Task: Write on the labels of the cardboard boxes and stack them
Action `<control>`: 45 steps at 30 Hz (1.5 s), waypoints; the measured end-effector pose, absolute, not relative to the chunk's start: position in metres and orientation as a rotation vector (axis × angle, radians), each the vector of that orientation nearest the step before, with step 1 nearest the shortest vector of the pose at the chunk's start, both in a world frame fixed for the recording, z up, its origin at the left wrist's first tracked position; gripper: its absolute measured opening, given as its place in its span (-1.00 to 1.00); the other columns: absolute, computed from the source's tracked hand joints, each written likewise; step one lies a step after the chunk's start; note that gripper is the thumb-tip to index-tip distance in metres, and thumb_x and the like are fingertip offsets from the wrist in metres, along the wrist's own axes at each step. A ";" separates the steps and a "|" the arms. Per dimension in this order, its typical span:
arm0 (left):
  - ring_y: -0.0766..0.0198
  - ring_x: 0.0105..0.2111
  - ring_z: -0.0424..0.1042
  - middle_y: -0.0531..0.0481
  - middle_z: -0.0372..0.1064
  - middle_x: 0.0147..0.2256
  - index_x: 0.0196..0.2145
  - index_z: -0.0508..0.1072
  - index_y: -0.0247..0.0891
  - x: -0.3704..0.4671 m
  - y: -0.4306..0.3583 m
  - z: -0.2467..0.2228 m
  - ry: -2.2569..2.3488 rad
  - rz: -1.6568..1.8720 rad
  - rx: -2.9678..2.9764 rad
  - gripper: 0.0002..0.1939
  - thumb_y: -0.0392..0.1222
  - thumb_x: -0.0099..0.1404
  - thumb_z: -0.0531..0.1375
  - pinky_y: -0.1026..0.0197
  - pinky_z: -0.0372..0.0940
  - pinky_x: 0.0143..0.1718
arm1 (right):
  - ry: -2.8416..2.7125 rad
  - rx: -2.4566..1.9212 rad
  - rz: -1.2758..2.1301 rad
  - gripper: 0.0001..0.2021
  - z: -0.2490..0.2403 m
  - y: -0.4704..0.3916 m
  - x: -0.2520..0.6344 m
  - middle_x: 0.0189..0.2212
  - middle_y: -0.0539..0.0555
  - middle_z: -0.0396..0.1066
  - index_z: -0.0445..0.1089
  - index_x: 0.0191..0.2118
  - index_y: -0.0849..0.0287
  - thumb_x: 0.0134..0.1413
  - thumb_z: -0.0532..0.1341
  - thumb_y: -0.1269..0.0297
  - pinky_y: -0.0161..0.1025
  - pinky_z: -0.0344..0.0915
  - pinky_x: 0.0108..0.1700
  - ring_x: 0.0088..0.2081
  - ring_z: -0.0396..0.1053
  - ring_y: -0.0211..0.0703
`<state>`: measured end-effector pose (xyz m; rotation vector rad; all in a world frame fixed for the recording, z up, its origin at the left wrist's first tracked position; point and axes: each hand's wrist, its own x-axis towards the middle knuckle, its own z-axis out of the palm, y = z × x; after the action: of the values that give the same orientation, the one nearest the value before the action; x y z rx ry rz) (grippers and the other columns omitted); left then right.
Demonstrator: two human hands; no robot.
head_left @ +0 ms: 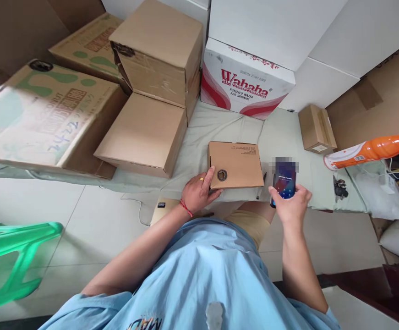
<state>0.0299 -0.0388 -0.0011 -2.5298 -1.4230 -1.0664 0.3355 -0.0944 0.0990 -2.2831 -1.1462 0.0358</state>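
Note:
A flat brown cardboard box (237, 160) lies on the pale green cloth, with small print along its far edge and a round dark mark near its front left corner. My left hand (199, 193) grips that corner, thumb along the left side and fingers at the front edge. A smartphone (285, 181) with a lit screen is in my right hand (291, 205), held by its lower end to the right of the box. Between box and phone lies a dark pen (261, 185).
Large cartons (92, 110) and plain brown boxes (144, 133) fill the left side. Behind stands a white and red Wahaha carton (247, 82). To the right are a small box (318, 128), an orange bottle (371, 149) and keys (340, 188). A green stool (17, 256) stands on the floor.

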 end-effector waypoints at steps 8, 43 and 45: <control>-0.01 -0.37 0.59 -0.23 0.59 -0.22 0.56 -0.06 -0.41 0.030 -0.040 0.002 -1.411 -1.074 -2.503 -0.11 0.22 0.57 0.13 0.06 0.41 -0.34 | -1.010 -2.669 0.231 -0.20 0.081 -0.090 0.381 0.12 0.44 0.30 0.31 0.10 0.24 -0.20 0.50 -0.12 0.22 0.39 0.20 0.12 0.42 0.43; -0.20 0.31 0.47 -0.38 0.35 0.33 0.49 0.08 -0.20 -0.001 -0.045 0.008 -1.667 -1.502 -2.718 -0.17 -0.08 0.34 0.24 -0.19 0.49 0.23 | -0.893 -1.708 1.347 -0.24 0.105 -0.034 0.290 -0.19 0.12 0.63 0.37 0.02 0.09 -0.12 0.50 -0.36 -0.20 0.40 -0.43 -0.35 0.52 -0.07; -0.18 0.25 0.52 -0.36 0.38 0.30 0.50 0.07 -0.21 -0.003 -0.047 0.007 -1.694 -1.535 -2.662 -0.14 -0.09 0.33 0.24 -0.16 0.51 0.19 | -0.794 -1.654 1.454 -0.24 0.109 -0.035 0.285 -0.32 0.01 0.57 0.39 0.03 0.11 -0.18 0.56 -0.27 -0.31 0.19 -0.56 -0.48 0.39 -0.19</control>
<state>-0.0033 -0.0466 0.0071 -2.6615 -1.6938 -1.5346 0.2851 -0.0352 0.1092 -1.6539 -0.7939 1.4537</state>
